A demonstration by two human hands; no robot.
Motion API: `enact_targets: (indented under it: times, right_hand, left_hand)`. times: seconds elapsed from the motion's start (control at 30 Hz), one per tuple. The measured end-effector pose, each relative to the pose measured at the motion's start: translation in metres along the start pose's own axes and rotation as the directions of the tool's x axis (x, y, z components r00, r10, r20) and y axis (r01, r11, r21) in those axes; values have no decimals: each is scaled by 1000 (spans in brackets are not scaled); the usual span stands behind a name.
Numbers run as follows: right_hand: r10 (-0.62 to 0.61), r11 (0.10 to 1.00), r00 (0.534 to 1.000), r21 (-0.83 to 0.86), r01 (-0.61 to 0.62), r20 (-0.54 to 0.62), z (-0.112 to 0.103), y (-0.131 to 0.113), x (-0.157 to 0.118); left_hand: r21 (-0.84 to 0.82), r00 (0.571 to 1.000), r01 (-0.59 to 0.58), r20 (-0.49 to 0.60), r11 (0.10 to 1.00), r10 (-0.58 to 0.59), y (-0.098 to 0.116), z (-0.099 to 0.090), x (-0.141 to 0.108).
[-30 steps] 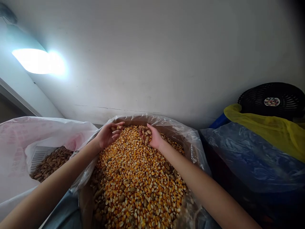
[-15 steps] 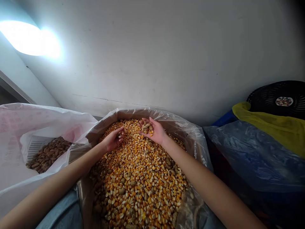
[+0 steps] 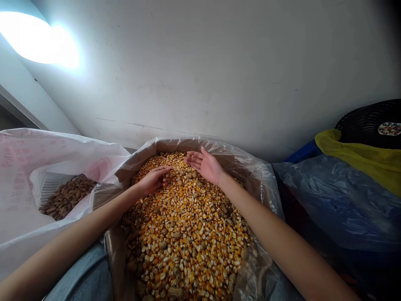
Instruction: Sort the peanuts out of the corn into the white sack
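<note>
A box lined with clear plastic holds loose yellow corn kernels, with unshelled peanuts scattered among them. Over the far part of the corn, my right hand is open and tilted, its fingers stretched out and its palm bare. Several peanuts and kernels lie just below it. To its left, my left hand hovers close above the corn with its fingers curled in. What those fingers hold, if anything, is hidden.
At left, a white sack stands open on brown almonds. On the right are a bluish plastic bag, a yellow mesh cloth and a black fan. A pale wall rises behind the box.
Peanuts and kernels that lay in my right palm have dropped onto the corn, and that hand has tilted. My left hand has moved slightly right, towards it. The camera view has shifted a little.
</note>
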State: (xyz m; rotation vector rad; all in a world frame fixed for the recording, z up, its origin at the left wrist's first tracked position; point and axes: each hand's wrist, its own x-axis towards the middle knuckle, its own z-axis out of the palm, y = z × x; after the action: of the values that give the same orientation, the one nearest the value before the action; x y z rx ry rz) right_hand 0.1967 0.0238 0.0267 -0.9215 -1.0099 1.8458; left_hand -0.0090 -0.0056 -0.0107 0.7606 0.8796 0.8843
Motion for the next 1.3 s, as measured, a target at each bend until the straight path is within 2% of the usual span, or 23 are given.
enact_targets:
  times: [0.1, 0.17, 0.23, 0.27, 0.33, 0.4, 0.47, 0.53, 0.6, 0.63, 0.7, 0.77, 0.83, 0.87, 0.93, 1.0, 1.07, 1.1, 1.2, 1.23, 1.3]
  right_hand:
    - [-138, 951, 985, -292, 101, -108, -6, 3, 2]
    - [-249, 796, 964, -586, 150, -91, -10, 4, 2]
    - [-282, 572, 959, -802, 174, 7, -13, 3, 0]
    - [-249, 478, 967, -861, 175, 58, -14, 3, -2]
    - [-116, 369, 987, -917, 151, 115, -17, 1, -5]
    - [14, 329, 991, -937, 121, 133, -20, 0, -7]
    - [84, 322, 987, -941, 105, 139, -25, -2, -8]
    - [108, 339, 986, -937, 86, 130, -29, -2, -7]
    - [112, 368, 987, -928, 62, 111, -33, -3, -7]
    - [111, 377, 988, -925, 55, 104, -34, -3, -7]
    - [113, 379, 989, -924, 49, 99, -34, -3, -7]
    - [116, 366, 988, -929, 50, 99, -34, -4, -8]
    - [120, 358, 988, -933, 44, 93, -34, -4, -8]
    - [126, 359, 988, -932, 36, 87, -34, -4, -8]
    - [136, 372, 988, -928, 16, 72, -36, -3, -7]
    - [122, 404, 991, -915, -5, 49, -38, -3, -7]
    - [79, 500, 997, -865, -33, 7, -39, -5, -7]
    - [57, 593, 998, -803, -50, -20, -39, -6, -7]
    - [27, 913, 995, -402, -62, -93, -37, -13, -11]
    - [29, 967, 994, -247, -55, -107, -36, -16, -12]
    - [46, 998, 991, -45, -52, -127, -36, -21, -14]
  left_hand:
    - [197, 996, -87, 7, 977, 87, 1, 4, -3]
    - [453, 977, -205, 45, 868, 207, 4, 7, -6]
    - [681, 941, -324, 164, 656, 295, 7, 10, -9]
    - [746, 922, -375, 240, 551, 304, 9, 11, -10]
    - [792, 890, -451, 367, 412, 270, 10, 11, -10]
    - [798, 873, -487, 430, 354, 232, 9, 10, -10]
    - [809, 872, -489, 440, 326, 214, 8, 8, -8]
    - [822, 883, -468, 417, 324, 215, 7, 7, -7]
    - [816, 901, -430, 358, 385, 246, 7, 7, -6]
    - [795, 913, -402, 311, 453, 266, 7, 8, -6]
    - [686, 945, -321, 190, 653, 265, 6, 9, -7]
    - [458, 976, -217, 86, 862, 200, 6, 10, -7]
    - [163, 995, -96, 41, 982, 90, 6, 9, -6]
    - [20, 999, -41, 35, 999, 40, 7, 8, -6]
    - [-200, 998, 45, 42, 979, -37, 10, 6, -5]
    - [-294, 997, 74, 40, 953, -65, 12, 3, -4]
    - [-280, 998, 70, 25, 957, -65, 12, 2, -4]
    - [-247, 998, 60, 14, 967, -58, 11, 2, -4]
    - [-90, 1000, -13, -29, 996, 10, 8, 4, -7]
    - [-8, 998, -47, -48, 999, 47, 8, 5, -8]
    - [215, 987, -121, -77, 969, 140, 9, 8, -7]
